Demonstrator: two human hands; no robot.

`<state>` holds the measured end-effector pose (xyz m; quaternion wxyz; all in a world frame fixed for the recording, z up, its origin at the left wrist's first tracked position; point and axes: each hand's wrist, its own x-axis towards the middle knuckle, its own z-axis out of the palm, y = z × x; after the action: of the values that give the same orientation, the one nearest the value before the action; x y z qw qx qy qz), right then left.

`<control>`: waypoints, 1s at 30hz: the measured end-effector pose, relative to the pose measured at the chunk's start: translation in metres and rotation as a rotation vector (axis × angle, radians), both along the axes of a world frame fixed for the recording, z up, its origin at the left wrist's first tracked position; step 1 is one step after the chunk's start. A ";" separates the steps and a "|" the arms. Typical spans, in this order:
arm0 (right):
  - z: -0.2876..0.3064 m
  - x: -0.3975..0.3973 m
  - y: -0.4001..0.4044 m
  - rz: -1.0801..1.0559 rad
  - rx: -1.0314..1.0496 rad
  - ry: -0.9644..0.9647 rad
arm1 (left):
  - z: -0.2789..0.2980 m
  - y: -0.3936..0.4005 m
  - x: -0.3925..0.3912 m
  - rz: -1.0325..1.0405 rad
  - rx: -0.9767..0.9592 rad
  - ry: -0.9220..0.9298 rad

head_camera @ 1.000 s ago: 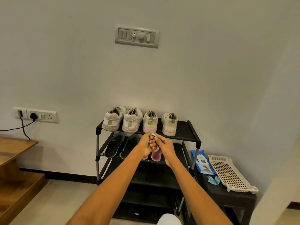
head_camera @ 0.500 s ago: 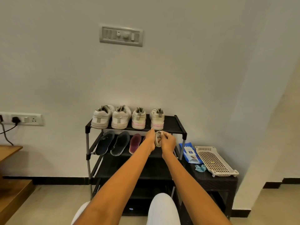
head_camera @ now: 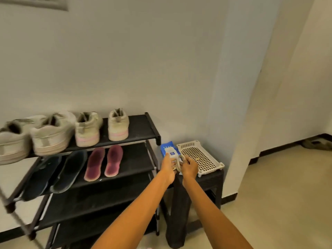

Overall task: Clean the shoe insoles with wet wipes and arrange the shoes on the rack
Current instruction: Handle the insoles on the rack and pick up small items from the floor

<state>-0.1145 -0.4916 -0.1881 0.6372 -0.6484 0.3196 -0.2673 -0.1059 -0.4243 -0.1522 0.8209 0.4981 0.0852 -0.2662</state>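
Note:
Both hands meet over the black side table (head_camera: 212, 178), to the right of the black shoe rack (head_camera: 140, 128). My left hand (head_camera: 168, 167) and my right hand (head_camera: 190, 166) together pinch a crumpled whitish wet wipe (head_camera: 178, 163). Just beyond them lies the blue wet wipes pack (head_camera: 168, 150). On the rack's top shelf stand several white sneakers (head_camera: 118, 125), heels toward me. One shelf down lie two pink insoles (head_camera: 113, 160) and two dark insoles (head_camera: 69, 170).
A white perforated plastic tray (head_camera: 199, 155) sits on the side table at the right of the pack. A wall corner (head_camera: 239, 123) rises to the right, with open beige floor (head_camera: 278, 194) beyond it. The rack's lower shelves (head_camera: 100, 194) are dark.
My view and both hands have swung right, from in front of the rack's second shelf to above the side table and the wipes pack. The wipe stays held between both hands.

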 end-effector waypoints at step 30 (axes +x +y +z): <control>-0.105 0.131 -0.204 0.239 -0.423 0.711 | -0.136 -0.162 0.107 -0.100 0.037 0.047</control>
<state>0.0160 -0.6957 -0.2927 0.3668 -0.8490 0.3801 -0.0113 0.0016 -0.5860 -0.2878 0.7951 0.5102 0.0844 -0.3168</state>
